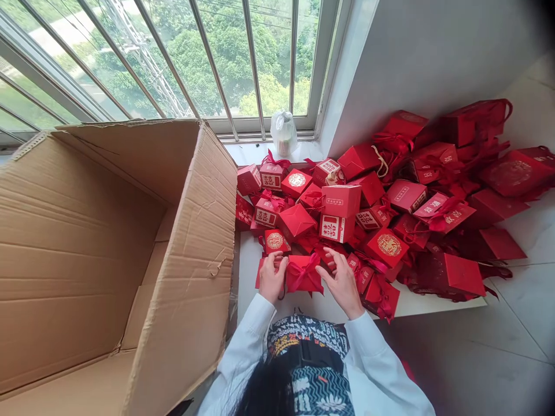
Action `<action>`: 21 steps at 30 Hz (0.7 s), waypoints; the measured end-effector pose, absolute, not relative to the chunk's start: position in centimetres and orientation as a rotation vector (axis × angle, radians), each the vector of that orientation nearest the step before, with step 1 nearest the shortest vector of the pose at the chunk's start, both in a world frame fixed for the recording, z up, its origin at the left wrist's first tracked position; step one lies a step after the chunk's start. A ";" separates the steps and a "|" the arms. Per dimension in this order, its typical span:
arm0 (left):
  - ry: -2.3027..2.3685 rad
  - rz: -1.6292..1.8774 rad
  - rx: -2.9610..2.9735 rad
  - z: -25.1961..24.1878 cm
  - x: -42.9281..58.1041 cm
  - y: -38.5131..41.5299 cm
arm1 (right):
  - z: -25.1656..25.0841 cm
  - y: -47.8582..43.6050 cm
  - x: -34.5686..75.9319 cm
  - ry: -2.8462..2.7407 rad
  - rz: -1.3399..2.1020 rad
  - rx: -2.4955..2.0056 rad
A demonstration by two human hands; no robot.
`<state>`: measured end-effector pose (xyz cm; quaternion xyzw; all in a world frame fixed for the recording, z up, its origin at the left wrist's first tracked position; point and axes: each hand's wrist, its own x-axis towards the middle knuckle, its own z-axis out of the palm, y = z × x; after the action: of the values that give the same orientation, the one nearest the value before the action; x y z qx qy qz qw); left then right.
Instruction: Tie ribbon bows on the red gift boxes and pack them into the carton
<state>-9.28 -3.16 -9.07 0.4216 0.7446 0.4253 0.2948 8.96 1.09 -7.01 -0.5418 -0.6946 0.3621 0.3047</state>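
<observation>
- An open cardboard carton (186, 277), its near flap wall rising at the person's left, just beside the table
- A barred window (173, 63) behind it, trees outside
- A heap of red boxes (405, 195), several with gold emblems or pale panels of characters, lying tumbled over a white table (247, 260) and reaching far to the right
- The ribboned red box (312, 284), on the table's near edge in front of the heap, between the two hands
- The right hand (344, 283), open, thumb and fingers parted beside the bow
- The left hand (272, 280), fingers bent over the box's left part; whether it grips, I cannot tell
- A whitish plastic bag (284, 133) on the sill
- The red bow (302, 271), on the box
</observation>
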 end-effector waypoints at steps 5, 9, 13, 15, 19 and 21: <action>1.913 1.078 1.080 -9.5 -9.7 -3.1 | -7.1 2.9 7.9 -1.963 1.042 -1.381; 1.899 1.162 1.045 -8.4 -8.9 -2.2 | -7.6 2.5 7.9 -1.943 1.062 -1.418; 1.821 1.225 1.022 -8.1 -8.1 -1.2 | -7.7 1.8 7.9 -1.894 1.008 -1.450; 1.789 1.234 1.009 -8.4 -8.0 -1.0 | -7.4 1.7 7.8 -1.899 0.945 -1.420; 1.727 1.262 0.937 -9.3 -8.5 -0.9 | -6.8 1.9 7.7 -2.111 0.873 -1.259; 1.688 1.286 0.872 -9.7 -8.7 -1.0 | -6.9 1.9 7.9 -2.161 0.888 -1.255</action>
<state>-8.72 -0.96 -9.72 0.3463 0.6706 0.5110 0.4114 7.86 1.91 -6.93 -0.4590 -0.7906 0.3250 0.2422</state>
